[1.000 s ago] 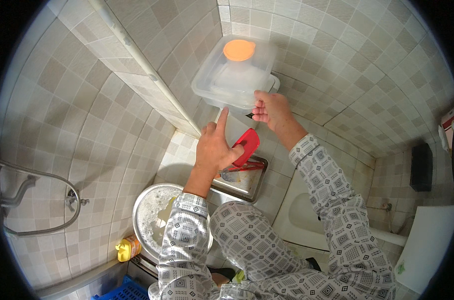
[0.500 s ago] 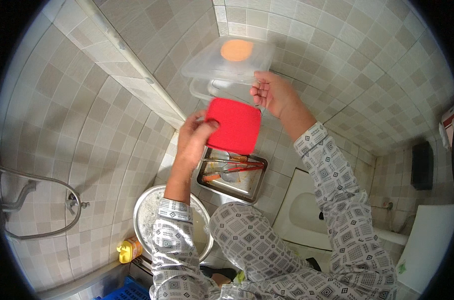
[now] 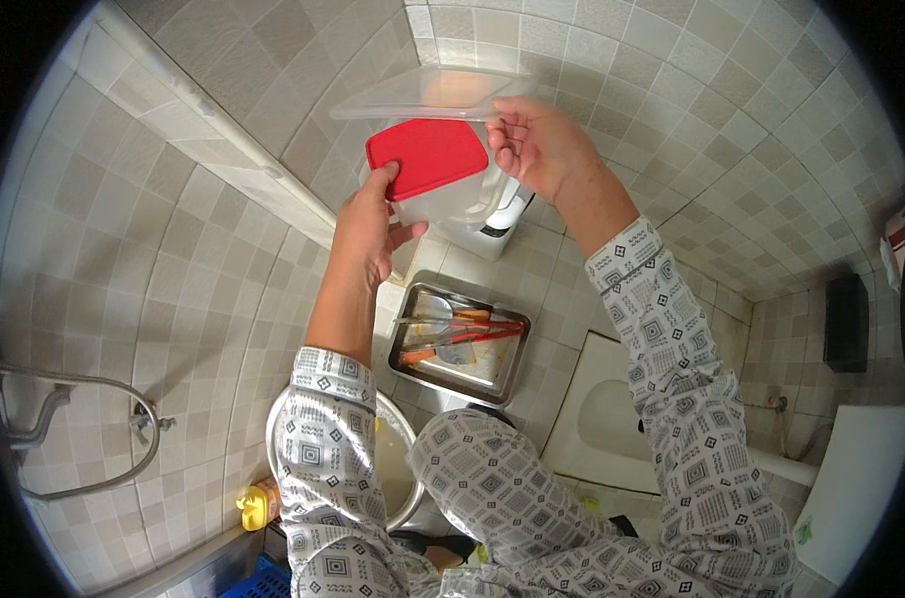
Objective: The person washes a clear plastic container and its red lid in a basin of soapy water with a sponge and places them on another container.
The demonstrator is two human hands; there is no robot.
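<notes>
My left hand grips a flat red lid with rounded corners, its thumb lying on top. The lid is over a clear plastic container, partly inside its outline; whether they touch I cannot tell. In my right hand a see-through plastic lid is pinched by its near edge and tilted up at the far side of the container. An orange patch shows on that clear lid. Below my hands, a metal tray holds red-handled tongs and other metal utensils.
A metal basin of cloudy water stands by my left knee, partly hidden by my sleeve. Beside it is a yellow bottle. A squat toilet lies to the right. A shower hose hangs on the left wall.
My left hand has moved the red lid away from me and left, over the container. The clear lid in my right hand has shifted slightly left and tilted flatter, uncovering more of the container.
</notes>
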